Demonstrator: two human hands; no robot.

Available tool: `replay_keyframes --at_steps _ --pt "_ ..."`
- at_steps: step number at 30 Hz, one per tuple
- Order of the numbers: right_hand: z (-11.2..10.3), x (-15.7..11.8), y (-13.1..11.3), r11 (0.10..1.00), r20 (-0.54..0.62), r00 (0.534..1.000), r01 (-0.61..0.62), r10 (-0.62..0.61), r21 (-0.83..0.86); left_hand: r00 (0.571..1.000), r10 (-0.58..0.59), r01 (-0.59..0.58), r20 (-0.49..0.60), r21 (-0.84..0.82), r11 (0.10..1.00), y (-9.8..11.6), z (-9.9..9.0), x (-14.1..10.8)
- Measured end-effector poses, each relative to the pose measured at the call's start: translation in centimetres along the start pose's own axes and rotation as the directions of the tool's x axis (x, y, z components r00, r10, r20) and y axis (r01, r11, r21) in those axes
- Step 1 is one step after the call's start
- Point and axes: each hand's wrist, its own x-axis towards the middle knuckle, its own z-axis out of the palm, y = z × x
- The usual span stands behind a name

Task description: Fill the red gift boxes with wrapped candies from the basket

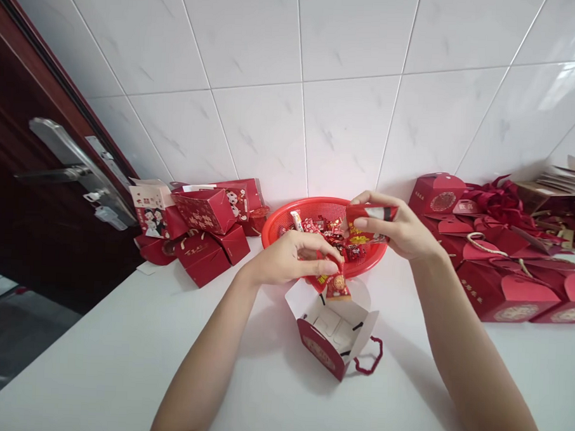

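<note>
My left hand (pixel 292 259) is closed on small red snack packets (pixel 338 285), one with a round biscuit printed on it, just above an open gift box (pixel 323 350). That box is red outside and white inside, with flaps up and a dark red cord handle (pixel 371 359) hanging at its right. Higher and to the right, my right hand (pixel 401 227) grips a larger red snack packet (pixel 369 227) with yellow lettering over the basket's right side. Behind both hands sits a red plastic basket (pixel 280 216) with several wrapped sweets (pixel 322 225) in it.
Several red boxes (pixel 209 253) are piled at the left near a dark door (pixel 39 230) with a metal handle and keys. Rows of closed red gift boxes (pixel 498 291) stand at the right, with ribbons (pixel 500 202) behind. A tiled wall (pixel 258 125) backs the white table (pixel 133 355).
</note>
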Motion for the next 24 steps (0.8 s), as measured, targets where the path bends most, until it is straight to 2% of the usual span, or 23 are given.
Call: replay_keyframes --at_steps 4,8,12,17,20,24 --pt "0.3 -1.5 -1.7 0.999 -0.065 0.997 0.037 -0.039 -0.033 0.984 -0.042 -0.012 0.175 0.296 0.955 0.7 0.9 0.0" --pt "0.6 -2.4 -2.7 0.993 -0.079 0.994 0.072 -0.079 -0.093 0.962 -0.088 -0.010 0.259 0.354 0.935 0.8 1.4 0.1" --pt "0.9 -2.7 -3.0 0.989 -0.033 0.996 0.075 -0.079 -0.125 0.953 -0.189 0.071 0.235 0.433 0.899 1.1 1.2 -0.4" --pt "1.8 -2.9 -3.1 0.987 -0.044 0.995 0.085 -0.091 -0.136 0.946 -0.272 0.145 0.177 0.518 0.843 2.0 0.3 -1.7" --pt "2.6 -2.9 -3.1 0.970 -0.011 0.996 0.085 -0.090 -0.228 0.915 -0.369 0.225 0.160 0.556 0.800 2.4 0.0 -2.4" --pt "3.5 -2.8 -2.9 0.921 0.095 0.991 0.123 -0.095 -0.371 0.859 -0.488 0.306 0.152 0.612 0.729 2.3 -0.1 -2.9"
